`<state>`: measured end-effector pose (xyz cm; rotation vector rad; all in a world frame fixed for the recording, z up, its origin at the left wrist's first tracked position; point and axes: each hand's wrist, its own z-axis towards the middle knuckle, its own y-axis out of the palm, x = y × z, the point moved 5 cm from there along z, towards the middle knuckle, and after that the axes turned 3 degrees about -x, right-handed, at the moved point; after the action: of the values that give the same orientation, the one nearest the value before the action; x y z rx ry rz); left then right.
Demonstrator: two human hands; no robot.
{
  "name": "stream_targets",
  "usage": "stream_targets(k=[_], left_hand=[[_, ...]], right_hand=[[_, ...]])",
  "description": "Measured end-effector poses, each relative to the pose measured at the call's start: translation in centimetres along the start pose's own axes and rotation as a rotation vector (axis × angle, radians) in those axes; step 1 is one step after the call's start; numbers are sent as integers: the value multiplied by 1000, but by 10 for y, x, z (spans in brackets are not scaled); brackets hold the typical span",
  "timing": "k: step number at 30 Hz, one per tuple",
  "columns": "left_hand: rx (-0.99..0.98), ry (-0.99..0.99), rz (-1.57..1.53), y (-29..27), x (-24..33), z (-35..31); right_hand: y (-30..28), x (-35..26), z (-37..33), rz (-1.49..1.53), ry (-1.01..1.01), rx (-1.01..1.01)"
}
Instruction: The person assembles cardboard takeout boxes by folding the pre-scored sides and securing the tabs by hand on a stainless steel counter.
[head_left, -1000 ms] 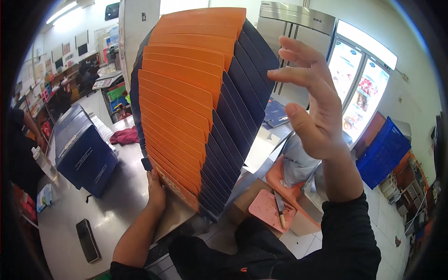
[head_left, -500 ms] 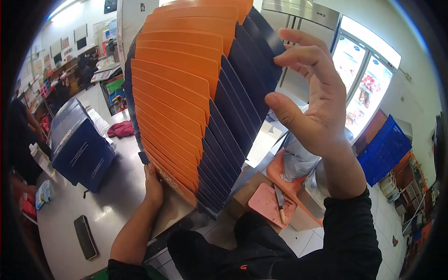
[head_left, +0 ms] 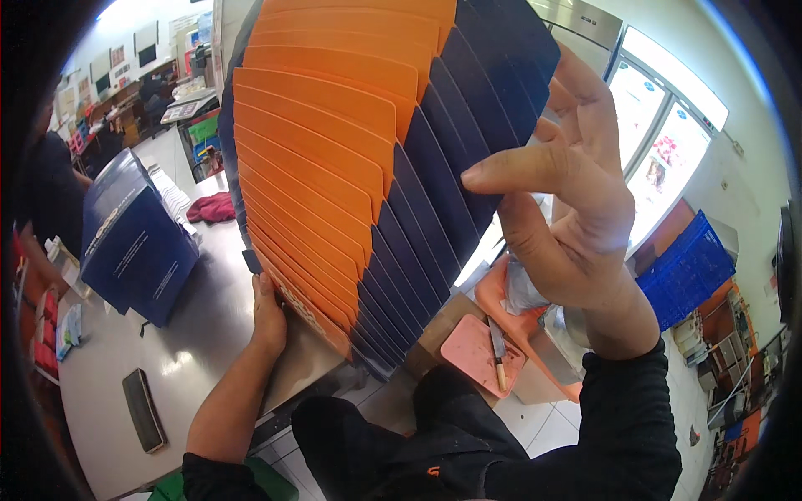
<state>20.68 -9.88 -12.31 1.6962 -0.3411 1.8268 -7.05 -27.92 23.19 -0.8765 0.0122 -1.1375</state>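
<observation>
Many orange-and-navy sheets (head_left: 313,159) already fan across upper centre, lower ones still bunched, left hand (head_left: 268,321) clamped on their bottom corner, right hand's (head_left: 581,204) fingers apart, grip unclear!

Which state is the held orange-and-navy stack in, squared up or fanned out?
Fanned out: the stack shows separate, stepped orange and navy edges between the left hand and right hand.

One fanned stack (head_left: 322,175), one phone (head_left: 144,409), one knife (head_left: 499,359) and two glass doors (head_left: 667,160) show.
</observation>
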Motion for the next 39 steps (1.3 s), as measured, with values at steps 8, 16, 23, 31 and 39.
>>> stream_targets(k=[8,16,23,31,39], left_hand=[[69,3,27,0,-4,2],[73,33,3,3,-1,1],[56,68,84,2,2,1],[68,70,54,3,0,2],[17,13,28,-6,-5,2]], right_hand=[[1,-16,1,-9,195,-81],[18,-29,3,170,294,-36],[36,-39,-7,264,149,-31],[36,-50,-8,254,289,-129],[47,-63,-27,98,366,-270]])
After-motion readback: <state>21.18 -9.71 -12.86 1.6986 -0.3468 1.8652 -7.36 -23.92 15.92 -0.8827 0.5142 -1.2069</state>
